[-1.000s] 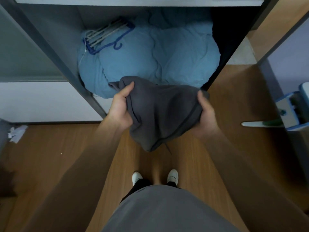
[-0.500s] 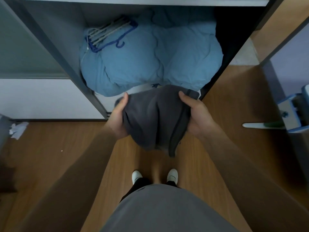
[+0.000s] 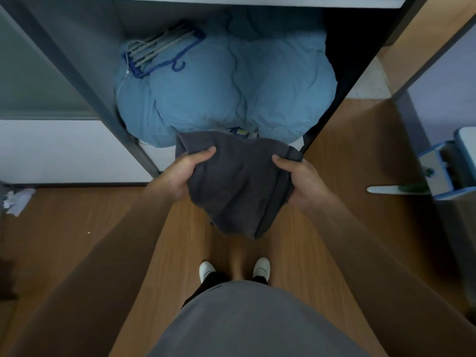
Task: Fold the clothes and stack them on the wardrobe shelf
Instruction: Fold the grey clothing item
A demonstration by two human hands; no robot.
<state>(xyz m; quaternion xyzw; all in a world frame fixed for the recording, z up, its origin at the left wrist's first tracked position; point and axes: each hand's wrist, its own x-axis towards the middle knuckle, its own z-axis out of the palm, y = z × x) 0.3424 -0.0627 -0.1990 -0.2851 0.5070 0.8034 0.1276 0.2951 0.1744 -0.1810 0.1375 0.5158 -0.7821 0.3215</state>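
Note:
A dark grey garment (image 3: 237, 181) hangs folded between my two hands, in front of the open wardrobe. My left hand (image 3: 180, 173) grips its left edge, thumb on top. My right hand (image 3: 301, 179) grips its right edge by a darker hem band, thumb on top as well. The lower part of the cloth droops toward the floor. The wardrobe compartment (image 3: 85, 57) right behind it is filled by a bulky light blue duvet (image 3: 226, 91). A white shelf edge (image 3: 257, 0) runs along the top of the view.
Blue and white hangers (image 3: 159, 52) lie on the duvet's left side. A small colourful item (image 3: 242, 131) peeks out under the duvet. Crumpled white paper (image 3: 18, 202) lies on the wooden floor at left. A blue and white object (image 3: 448, 166) juts in at right.
My hands have drawn closer together and lower, folding the grey garment narrower. My left thumb now lies across the top of the cloth.

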